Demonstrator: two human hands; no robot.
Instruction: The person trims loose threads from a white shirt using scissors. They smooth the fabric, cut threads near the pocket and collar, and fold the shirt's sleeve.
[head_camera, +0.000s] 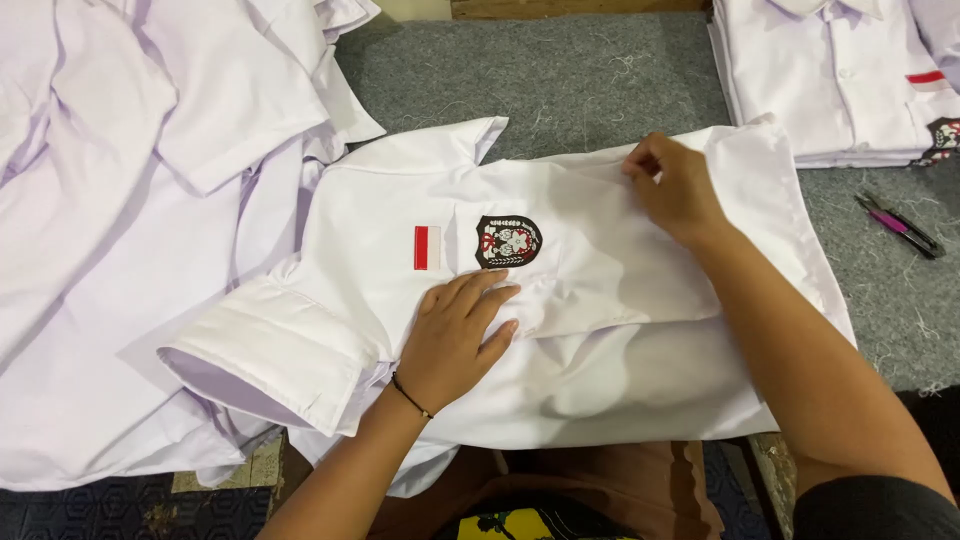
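Two hands on shirt, centre table: left hand flat by badge, right hand pinching fabric at 1 o'clock. Risk: fold may skew if left palm slips.

- The white shirt is smooth matt cloth.
- Its badge looks embroidered.
- The grey table cover is rough felt-like fabric with loose threads.
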